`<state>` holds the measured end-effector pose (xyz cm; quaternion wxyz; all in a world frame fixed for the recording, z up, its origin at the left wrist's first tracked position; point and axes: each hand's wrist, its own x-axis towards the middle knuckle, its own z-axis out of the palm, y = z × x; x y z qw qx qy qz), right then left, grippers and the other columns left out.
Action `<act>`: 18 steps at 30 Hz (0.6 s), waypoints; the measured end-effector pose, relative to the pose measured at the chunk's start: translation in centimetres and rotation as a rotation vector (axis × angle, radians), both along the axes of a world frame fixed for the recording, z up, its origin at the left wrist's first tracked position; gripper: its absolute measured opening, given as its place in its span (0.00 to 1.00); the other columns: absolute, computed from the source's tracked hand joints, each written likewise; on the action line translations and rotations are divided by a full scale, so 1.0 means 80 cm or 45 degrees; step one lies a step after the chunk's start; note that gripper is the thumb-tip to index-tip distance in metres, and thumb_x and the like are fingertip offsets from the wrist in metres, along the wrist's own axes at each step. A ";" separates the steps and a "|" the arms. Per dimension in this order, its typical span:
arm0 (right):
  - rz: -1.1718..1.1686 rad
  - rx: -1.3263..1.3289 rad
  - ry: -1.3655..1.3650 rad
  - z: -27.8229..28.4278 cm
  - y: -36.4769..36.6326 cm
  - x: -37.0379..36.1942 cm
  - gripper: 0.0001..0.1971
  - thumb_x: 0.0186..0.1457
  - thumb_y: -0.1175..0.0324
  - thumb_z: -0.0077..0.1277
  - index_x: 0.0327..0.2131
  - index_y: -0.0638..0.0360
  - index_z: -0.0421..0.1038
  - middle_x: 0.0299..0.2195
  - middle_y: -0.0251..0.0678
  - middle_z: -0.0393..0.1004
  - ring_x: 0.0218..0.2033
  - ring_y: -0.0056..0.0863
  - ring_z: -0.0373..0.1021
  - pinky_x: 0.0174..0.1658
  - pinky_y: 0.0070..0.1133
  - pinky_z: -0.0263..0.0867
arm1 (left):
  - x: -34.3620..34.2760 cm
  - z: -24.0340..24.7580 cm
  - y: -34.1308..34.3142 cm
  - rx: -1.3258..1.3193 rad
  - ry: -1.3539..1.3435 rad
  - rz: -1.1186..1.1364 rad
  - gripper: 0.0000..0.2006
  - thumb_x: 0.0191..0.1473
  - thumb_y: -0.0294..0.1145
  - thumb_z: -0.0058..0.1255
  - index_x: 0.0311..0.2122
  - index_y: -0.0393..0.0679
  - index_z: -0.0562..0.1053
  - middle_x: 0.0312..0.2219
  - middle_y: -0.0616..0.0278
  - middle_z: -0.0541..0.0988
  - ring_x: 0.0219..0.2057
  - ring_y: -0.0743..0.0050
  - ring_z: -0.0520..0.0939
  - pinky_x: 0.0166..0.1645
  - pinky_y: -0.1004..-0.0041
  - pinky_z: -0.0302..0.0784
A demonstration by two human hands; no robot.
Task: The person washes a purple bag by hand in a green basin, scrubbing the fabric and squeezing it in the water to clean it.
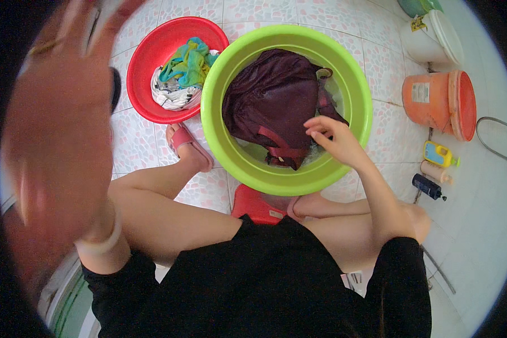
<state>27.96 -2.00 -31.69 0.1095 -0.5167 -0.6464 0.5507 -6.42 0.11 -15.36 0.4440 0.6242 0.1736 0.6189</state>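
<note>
The person's left hand (62, 135) looms blurred near the lens, fingers extended, seemingly empty. Beyond, the right hand (333, 135), loosely curled and empty, hangs by the dark purple bag (273, 96) in the green basin (361, 112).
</note>
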 end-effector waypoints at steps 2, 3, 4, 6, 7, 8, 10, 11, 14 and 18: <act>-0.008 0.114 -0.051 -0.032 0.017 -0.002 0.10 0.49 0.73 0.47 0.38 0.61 0.67 0.31 0.39 0.74 0.34 0.31 0.72 0.38 0.23 0.66 | -0.007 0.000 0.013 -0.138 0.061 0.070 0.17 0.54 0.35 0.37 0.47 0.40 0.65 0.46 0.53 0.68 0.52 0.60 0.65 0.55 0.64 0.58; -0.019 0.245 -0.166 -0.045 0.026 0.002 0.11 0.48 0.72 0.47 0.37 0.61 0.67 0.31 0.41 0.74 0.33 0.36 0.71 0.39 0.26 0.65 | 0.000 -0.011 0.027 -0.302 0.185 0.092 0.17 0.54 0.35 0.37 0.47 0.39 0.66 0.46 0.53 0.68 0.52 0.60 0.65 0.55 0.64 0.58; -0.038 0.332 -0.229 -0.062 0.036 0.006 0.12 0.47 0.71 0.48 0.38 0.61 0.66 0.31 0.43 0.73 0.36 0.39 0.70 0.41 0.28 0.65 | -0.002 -0.015 0.029 -0.506 0.690 0.196 0.22 0.51 0.36 0.43 0.50 0.38 0.63 0.45 0.56 0.69 0.48 0.68 0.69 0.54 0.70 0.61; -0.077 0.313 -0.526 -0.095 0.056 0.005 0.18 0.45 0.69 0.49 0.43 0.58 0.63 0.40 0.44 0.69 0.44 0.38 0.65 0.47 0.31 0.61 | 0.012 -0.067 0.026 -0.774 0.820 0.105 0.12 0.51 0.28 0.44 0.42 0.38 0.69 0.35 0.59 0.74 0.38 0.74 0.74 0.45 0.77 0.67; -0.080 0.311 -0.518 -0.098 0.058 0.001 0.18 0.45 0.69 0.49 0.43 0.58 0.63 0.40 0.44 0.69 0.44 0.38 0.65 0.47 0.31 0.61 | 0.014 -0.103 0.026 -0.815 0.949 0.058 0.13 0.50 0.28 0.44 0.41 0.38 0.70 0.35 0.58 0.74 0.37 0.74 0.74 0.44 0.77 0.67; -0.149 0.457 -0.697 -0.099 0.058 -0.006 0.22 0.45 0.69 0.50 0.47 0.56 0.61 0.46 0.43 0.64 0.49 0.38 0.61 0.50 0.32 0.57 | 0.017 -0.136 0.025 -0.851 1.077 0.007 0.13 0.49 0.28 0.45 0.41 0.39 0.70 0.34 0.58 0.74 0.35 0.74 0.74 0.43 0.77 0.68; -0.221 0.609 -0.866 -0.101 0.068 -0.015 0.26 0.44 0.68 0.51 0.50 0.53 0.58 0.51 0.43 0.59 0.53 0.38 0.56 0.53 0.33 0.53 | 0.036 -0.178 0.017 -1.307 1.163 -0.066 0.16 0.46 0.32 0.49 0.42 0.39 0.70 0.34 0.56 0.74 0.36 0.71 0.74 0.43 0.75 0.69; -0.099 0.841 -0.858 -0.102 0.076 -0.021 0.29 0.44 0.68 0.51 0.52 0.52 0.55 0.53 0.42 0.55 0.55 0.38 0.52 0.56 0.35 0.49 | 0.041 -0.218 0.009 -1.322 1.258 -0.002 0.19 0.44 0.35 0.50 0.43 0.41 0.70 0.35 0.53 0.74 0.37 0.67 0.75 0.44 0.74 0.69; 0.127 1.131 -0.769 -0.106 0.110 -0.050 0.33 0.44 0.68 0.53 0.55 0.49 0.52 0.55 0.40 0.53 0.58 0.37 0.48 0.59 0.37 0.43 | 0.059 -0.319 -0.027 -1.311 1.535 0.253 0.27 0.39 0.41 0.54 0.48 0.48 0.66 0.44 0.46 0.69 0.46 0.53 0.71 0.51 0.68 0.65; 0.315 0.994 -0.855 -0.110 0.131 -0.066 0.37 0.42 0.64 0.57 0.56 0.43 0.50 0.54 0.40 0.54 0.58 0.34 0.47 0.61 0.37 0.40 | 0.117 -0.307 -0.045 -1.417 1.708 0.514 0.37 0.39 0.47 0.55 0.57 0.55 0.55 0.58 0.42 0.47 0.57 0.39 0.50 0.58 0.50 0.48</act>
